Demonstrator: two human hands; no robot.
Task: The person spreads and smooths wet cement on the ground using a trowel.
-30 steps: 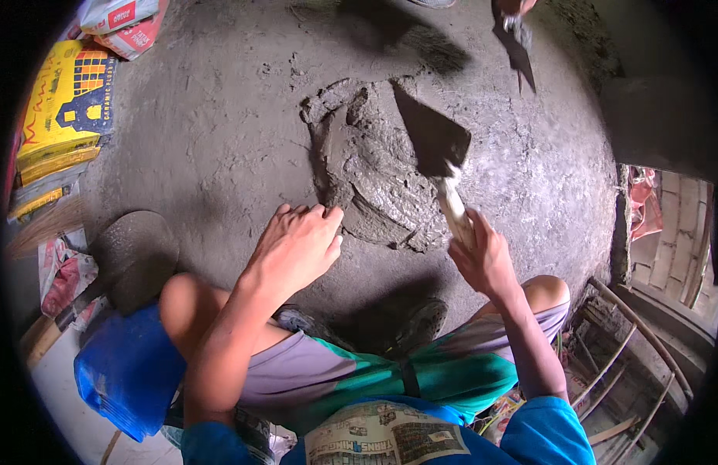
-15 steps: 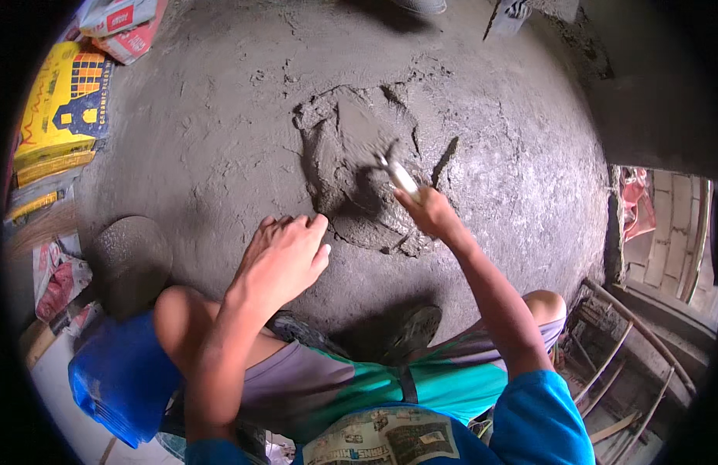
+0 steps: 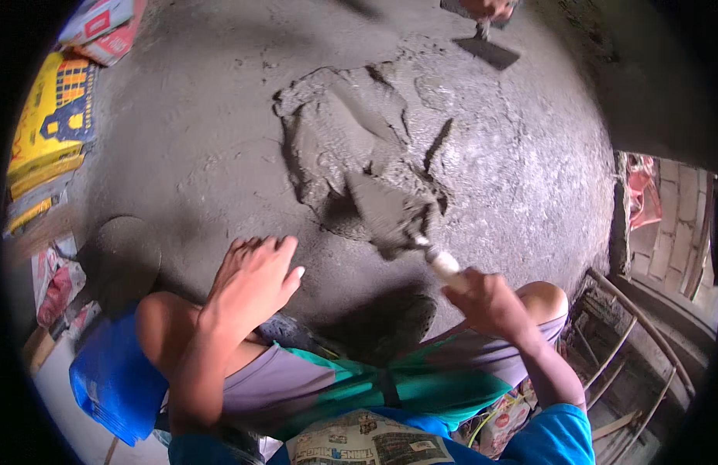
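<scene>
A spread heap of wet grey mortar (image 3: 328, 132) lies on the floor in front of me. My right hand (image 3: 487, 302) grips the pale handle of a pointed trowel (image 3: 386, 209). The trowel's blade rests at the near edge of the mortar, coated with it. My left hand (image 3: 254, 279) hangs over the floor left of the heap, holding nothing, its fingers loosely bent and the thumb apart.
At the far right, another person's hand (image 3: 490, 9) holds a second trowel (image 3: 489, 53). Yellow bags (image 3: 56, 116) stack along the left, above a round mortar-coated pan (image 3: 122, 256) and a blue container (image 3: 118, 380). A wooden frame (image 3: 638, 333) leans at the right.
My right hand has drawn the trowel back toward me, from the heap's far part to its near edge. My left hand has shifted slightly left and nearer. Another person's trowel has come into view.
</scene>
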